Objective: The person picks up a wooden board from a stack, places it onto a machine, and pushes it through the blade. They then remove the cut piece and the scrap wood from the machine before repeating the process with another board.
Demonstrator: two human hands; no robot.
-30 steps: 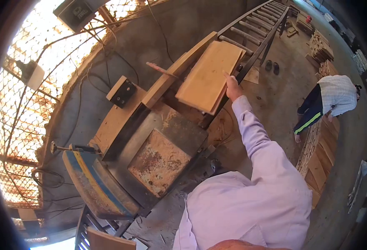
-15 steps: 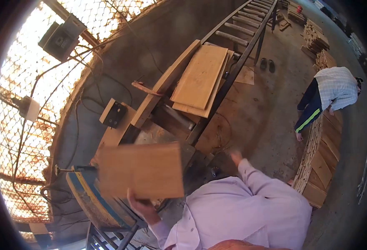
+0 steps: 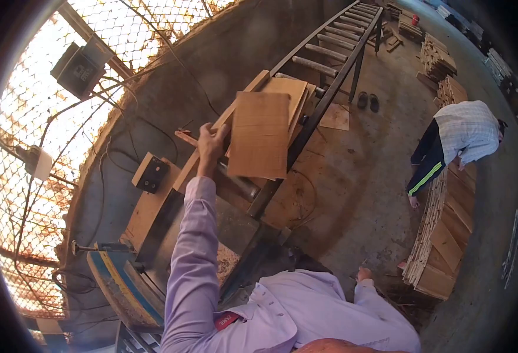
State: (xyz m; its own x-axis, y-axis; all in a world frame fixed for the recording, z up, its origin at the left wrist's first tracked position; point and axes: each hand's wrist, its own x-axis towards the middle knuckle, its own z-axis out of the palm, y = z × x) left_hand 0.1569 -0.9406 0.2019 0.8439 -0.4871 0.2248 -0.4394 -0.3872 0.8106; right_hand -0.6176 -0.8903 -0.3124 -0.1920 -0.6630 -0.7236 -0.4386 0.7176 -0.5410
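One board (image 3: 259, 136) | left grip (image 3: 211, 146): fingers parted | at board's edge, contact unclear

The one head-worn camera looked forward and steeply down from close above its wearer's lilac shirt (image 3: 315, 309), its wide, round-edged view reaching along the roller stand (image 3: 326, 52) towards its far end.

Front board (image 3: 260, 138) is showing mid-brown; boards (image 3: 290, 87) beyond are showing paler yellow-tan. Near shirt (image 3: 323, 306) is showing lavender. Right-side shirt (image 3: 465, 126) is showing faintly lined white, trousers (image 3: 432, 150) navy with neon yellow-green stripe (image 3: 425, 178).
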